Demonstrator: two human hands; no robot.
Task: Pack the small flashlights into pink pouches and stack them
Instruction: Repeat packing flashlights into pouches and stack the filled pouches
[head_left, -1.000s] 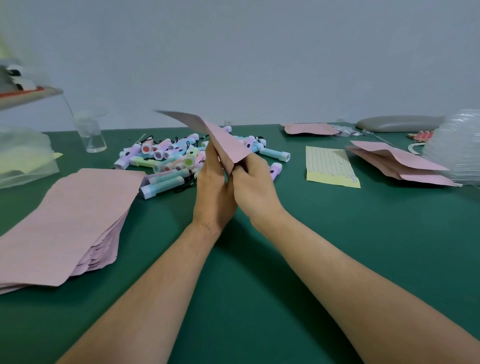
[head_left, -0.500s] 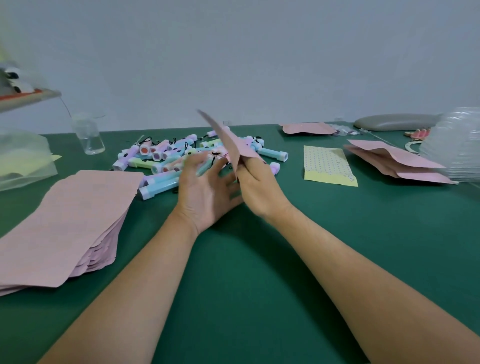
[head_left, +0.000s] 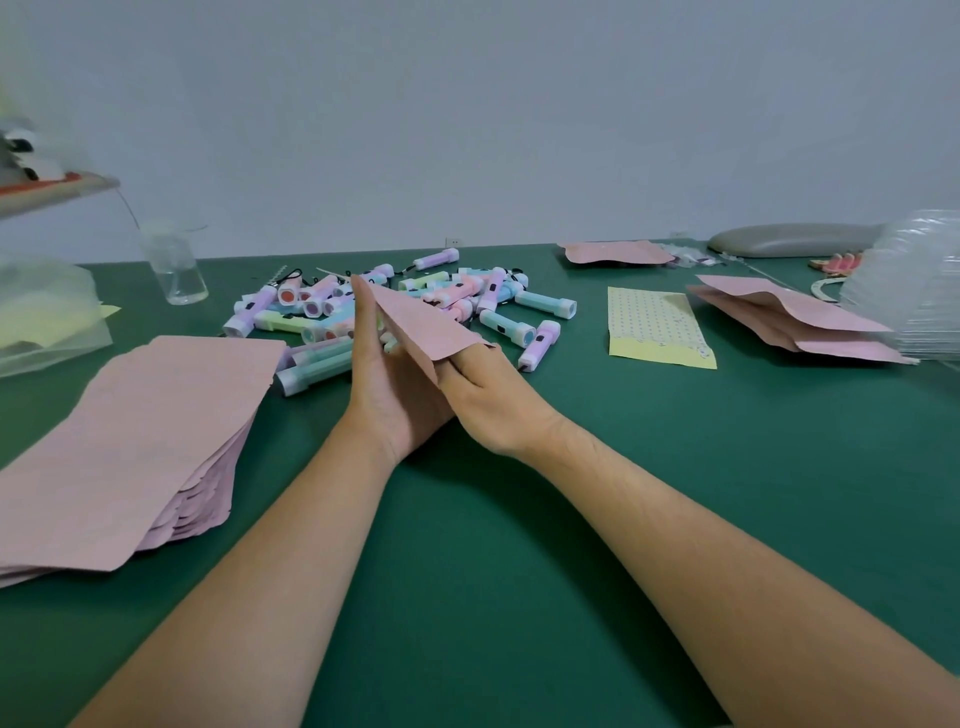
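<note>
Pink pouch (head_left: 415, 325) hides whether right hand (head_left: 493, 402) grips it; left hand (head_left: 387, 387) presses flat, straight-fingered.

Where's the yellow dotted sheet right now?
The yellow dotted sheet lies flat on the green table in the head view, right of the flashlight pile and left of the far-right pink pouches.

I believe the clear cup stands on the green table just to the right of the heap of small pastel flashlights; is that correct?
Not quite. The clear cup stands to the left of the heap of small pastel flashlights, not to the right. It is on the green table, as you say. The head view shows this.
</note>
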